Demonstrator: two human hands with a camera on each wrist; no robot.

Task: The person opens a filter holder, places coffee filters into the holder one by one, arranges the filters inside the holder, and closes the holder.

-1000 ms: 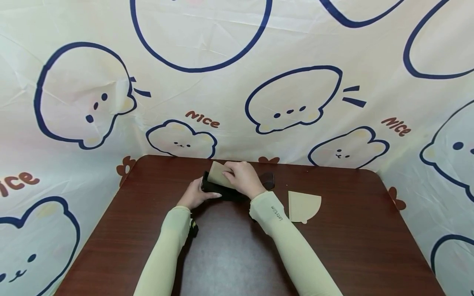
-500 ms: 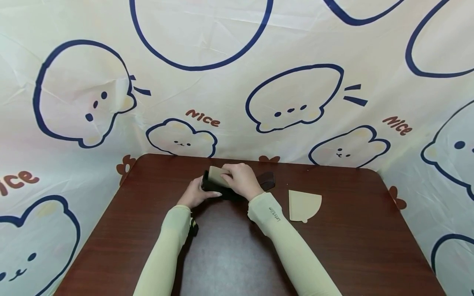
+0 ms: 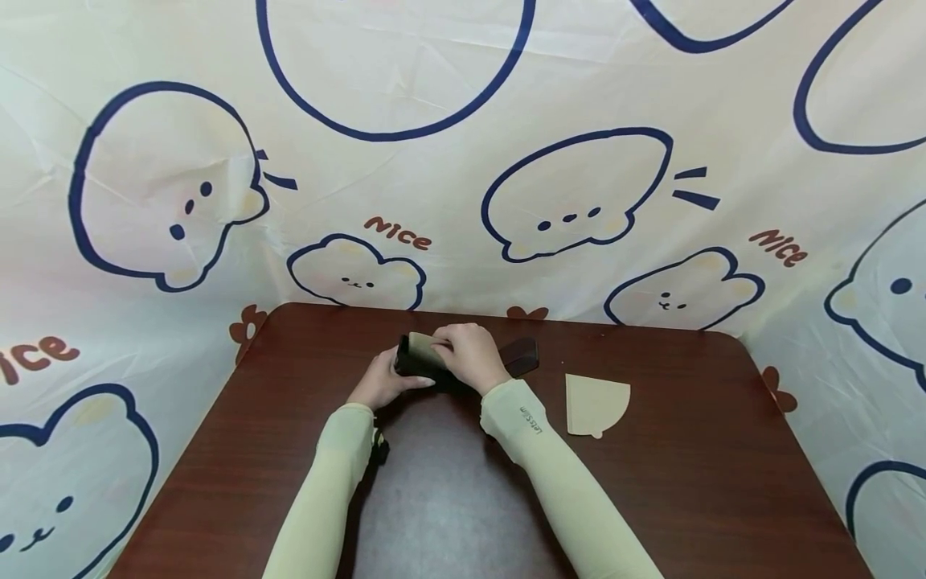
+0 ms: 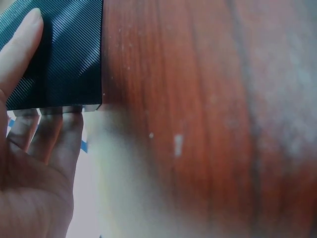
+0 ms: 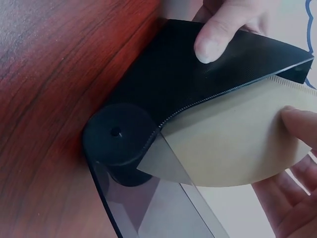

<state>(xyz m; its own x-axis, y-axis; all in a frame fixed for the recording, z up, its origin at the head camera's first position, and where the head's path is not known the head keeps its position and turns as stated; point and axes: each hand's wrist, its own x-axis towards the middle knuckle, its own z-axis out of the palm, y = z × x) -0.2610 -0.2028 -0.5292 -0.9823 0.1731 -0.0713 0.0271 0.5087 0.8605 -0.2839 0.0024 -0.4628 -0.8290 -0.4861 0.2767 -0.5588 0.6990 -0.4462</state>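
A black coffee filter holder [image 5: 143, 69] with a ribbed face and a round pivot stands on the table. My left hand [image 3: 378, 381] grips its left end, thumb on the front face and fingers behind, as the left wrist view shows. Pale brown fan-shaped paper coffee filters [image 5: 223, 144] sit partly inside the opening, their curved edge sticking out. My right hand [image 3: 472, 354] pinches them by that edge, thumb on the near face and fingers behind. The holder's clear lid [image 5: 163, 213] is swung aside at the pivot.
A loose coffee filter [image 3: 596, 404] lies flat on the brown wooden table [image 3: 709, 466], right of my right forearm. Behind the table's far edge hangs a printed cloth [image 3: 448, 185], which wraps round both sides.
My right hand has moved slightly down and left, and the coffee filters have sunk deeper into the holder. My left hand keeps its grip in the same place.
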